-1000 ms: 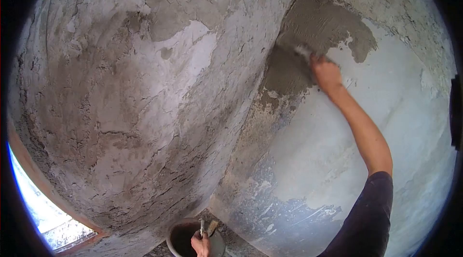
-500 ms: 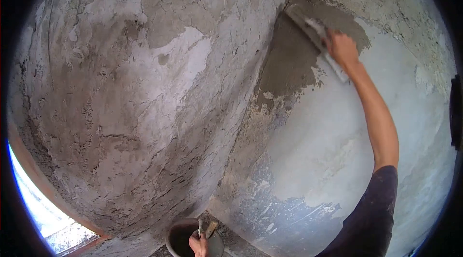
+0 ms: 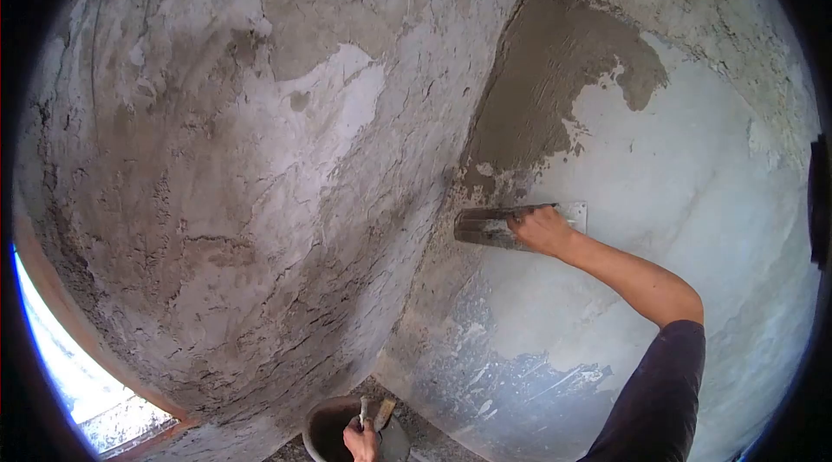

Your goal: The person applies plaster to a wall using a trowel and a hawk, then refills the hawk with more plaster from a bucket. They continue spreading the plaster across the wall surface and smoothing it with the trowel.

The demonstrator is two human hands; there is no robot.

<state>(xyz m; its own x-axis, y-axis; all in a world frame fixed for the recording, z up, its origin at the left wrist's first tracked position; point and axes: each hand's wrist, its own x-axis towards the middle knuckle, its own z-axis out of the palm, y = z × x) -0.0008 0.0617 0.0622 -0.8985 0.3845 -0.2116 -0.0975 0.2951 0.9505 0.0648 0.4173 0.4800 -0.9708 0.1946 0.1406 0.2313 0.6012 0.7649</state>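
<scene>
My right hand (image 3: 542,230) is closed round the handle of a long flat metal trowel (image 3: 485,226), held roughly level in front of the right wall. Above it, a patch of dark wet plaster (image 3: 546,72) covers the wall beside the corner. Low in the view, my left hand (image 3: 360,439) is closed round a light-coloured handle (image 3: 363,410) over a round bucket (image 3: 328,427). What the handle belongs to is hidden. A brush-like tool (image 3: 384,413) leans at the bucket's rim.
A rough, cracked wall (image 3: 199,202) fills the left side and meets the smoother pale right wall (image 3: 589,289) at a corner. Bright light comes through an opening (image 3: 78,384) at the lower left.
My right hand has moved down and left with the trowel, from the upper wet plaster to just below it. The trowel has turned from steeply slanted to nearly level.
</scene>
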